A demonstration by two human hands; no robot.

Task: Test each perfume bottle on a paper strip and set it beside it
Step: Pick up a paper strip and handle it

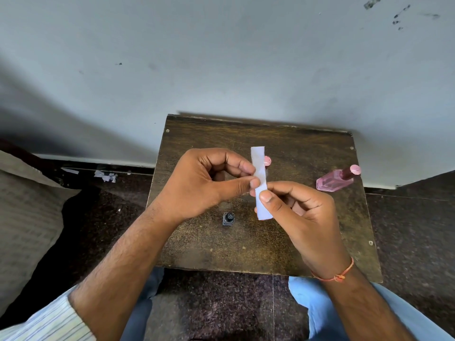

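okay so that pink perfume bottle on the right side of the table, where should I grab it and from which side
Grip the pink perfume bottle around its flat-sided glass body, not the slim neck or round cap. It seems to lean with its cap toward the wall, so come in from the near right with the right hand, after it lets go of the paper strip.

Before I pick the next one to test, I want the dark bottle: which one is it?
The small black bottle, standing at the table's near side below the left hand. The other clearly visible one, the pink bottle at the right edge, is pink with a pink cap.
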